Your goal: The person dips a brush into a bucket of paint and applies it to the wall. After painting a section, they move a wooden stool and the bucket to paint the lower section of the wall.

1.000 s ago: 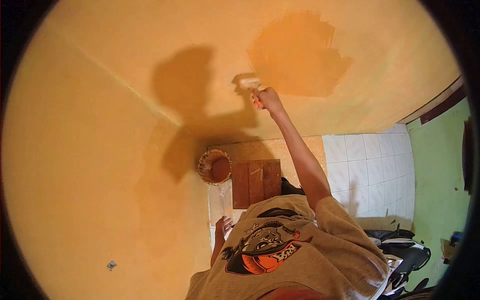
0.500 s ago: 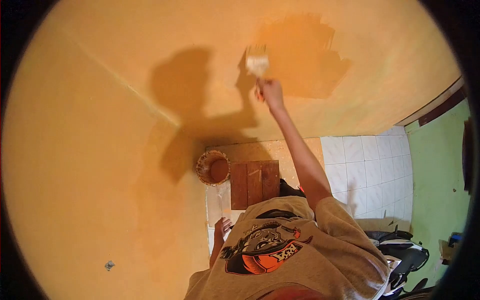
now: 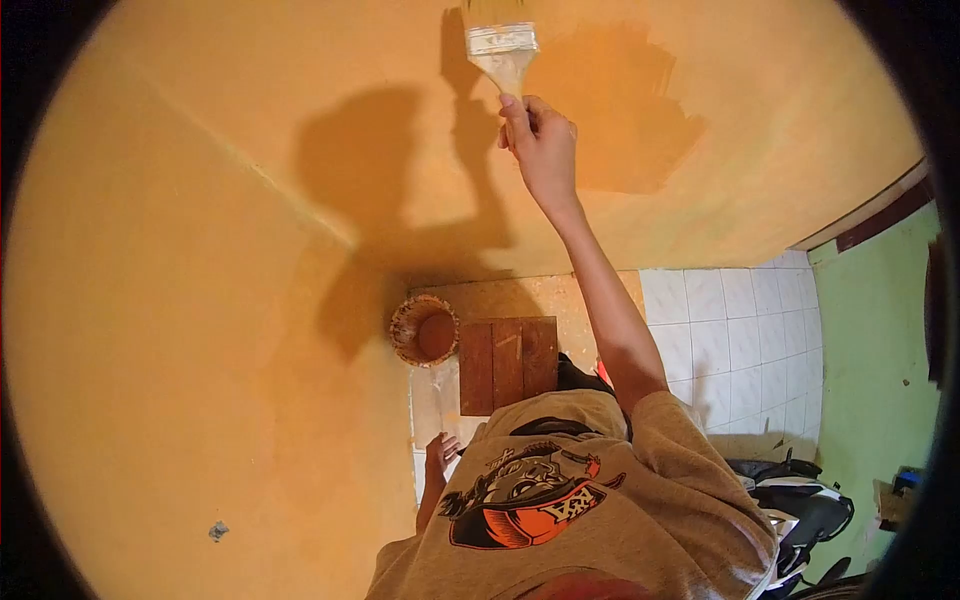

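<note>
My right hand (image 3: 543, 148) is closed round the handle of a wide flat paintbrush (image 3: 503, 42). Its bristles point up at the orange wall (image 3: 390, 45), and the top of the brush reaches the edge of the view. Just right of it, a darker orange patch of paint (image 3: 625, 110) covers part of the wall. My left hand (image 3: 441, 453) hangs low by my side with its fingers apart, holding nothing. Ahead of that hand stands a paint-smeared bucket (image 3: 399, 345) with reddish-orange paint inside.
A brown wooden stool (image 3: 508, 367) stands beside the bucket, right in front of my body. White floor tiles (image 3: 735, 300) lie to the right, up to a green wall (image 3: 875, 310). A motorcycle (image 3: 800, 505) is parked at the lower right. Shadows fall on the wall corner.
My right hand has moved up the wall with the paintbrush, which now looks larger and closer to the camera. My left hand has stayed about where it was.
</note>
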Motion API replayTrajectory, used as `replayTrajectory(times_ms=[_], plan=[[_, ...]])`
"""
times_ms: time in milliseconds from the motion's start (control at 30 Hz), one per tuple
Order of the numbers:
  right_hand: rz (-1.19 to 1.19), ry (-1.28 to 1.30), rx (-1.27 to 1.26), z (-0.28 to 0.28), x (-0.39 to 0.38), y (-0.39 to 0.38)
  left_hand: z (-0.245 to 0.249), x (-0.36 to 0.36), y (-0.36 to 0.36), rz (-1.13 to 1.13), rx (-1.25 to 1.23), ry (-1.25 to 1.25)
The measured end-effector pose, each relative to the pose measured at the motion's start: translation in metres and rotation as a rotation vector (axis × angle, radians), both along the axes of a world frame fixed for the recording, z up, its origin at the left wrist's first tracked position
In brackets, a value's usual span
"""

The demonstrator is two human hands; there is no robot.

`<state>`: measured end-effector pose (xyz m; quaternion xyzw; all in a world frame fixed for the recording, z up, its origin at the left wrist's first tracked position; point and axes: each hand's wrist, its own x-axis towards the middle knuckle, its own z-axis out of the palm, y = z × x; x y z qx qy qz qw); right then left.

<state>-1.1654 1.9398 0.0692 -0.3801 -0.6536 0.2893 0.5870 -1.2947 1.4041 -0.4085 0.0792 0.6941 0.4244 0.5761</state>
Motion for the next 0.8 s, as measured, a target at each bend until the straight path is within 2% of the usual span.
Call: replayTrajectory(times_ms=[33, 67, 133, 167, 233, 267, 367, 400, 467, 533, 600, 633, 700, 767, 800], plan=[[0.019, -0.002, -0.07, -0.005, -0.001, 0.002, -0.009, -0.001, -0.009, -0.226, 0.257, 0.194], [0.037, -0.002, -0.137, -0.011, -0.001, 0.005, 0.0, 0.003, -0.003, -0.232, 0.259, 0.196], [0.06, -0.171, -0.385, -0.065, 0.008, 0.026, 0.031, 0.015, 0.016, -0.018, 0.082, 0.04], [0.036, -0.209, -0.403, -0.105, 0.013, 0.031, 0.025, 0.012, 0.021, -0.024, 0.087, 0.042], [0.014, -0.213, -0.533, -0.161, 0.022, 0.029, 0.003, 0.0, 0.04, 0.231, -0.224, -0.242], [0.016, -0.181, -0.647, -0.172, 0.028, 0.025, 0.027, 0.004, 0.047, 0.211, -0.229, -0.206], [-0.032, -0.141, -0.759, -0.184, 0.04, 0.027, 0.024, 0.004, 0.046, 0.268, -0.245, -0.242], [-0.037, -0.133, -0.756, -0.168, 0.04, 0.03, 0.022, 0.001, 0.045, 0.261, -0.241, -0.237], [-0.06, -0.195, -0.523, -0.124, 0.048, 0.043, 0.019, 0.0, 0.035, 0.211, -0.232, -0.254], [-0.03, -0.054, -0.443, -0.059, 0.049, 0.044, 0.02, -0.003, 0.031, 0.192, -0.23, -0.265], [-0.041, -0.007, -0.279, 0.013, 0.048, 0.024, 0.023, -0.006, 0.032, 0.175, -0.231, -0.279], [-0.049, -0.006, -0.286, 0.033, 0.047, 0.022, 0.025, -0.007, 0.039, 0.141, -0.268, -0.282], [-0.032, 0.176, -0.061, 0.054, 0.047, 0.025, 0.029, -0.006, 0.044, 0.103, -0.308, -0.28], [0.003, 0.156, -0.15, 0.04, 0.053, 0.035, 0.033, -0.002, 0.051, 0.19, -0.125, -0.294], [0.046, 0.133, -0.235, 0.025, 0.055, 0.04, 0.039, 0.0, 0.062, 0.164, -0.182, -0.246]])
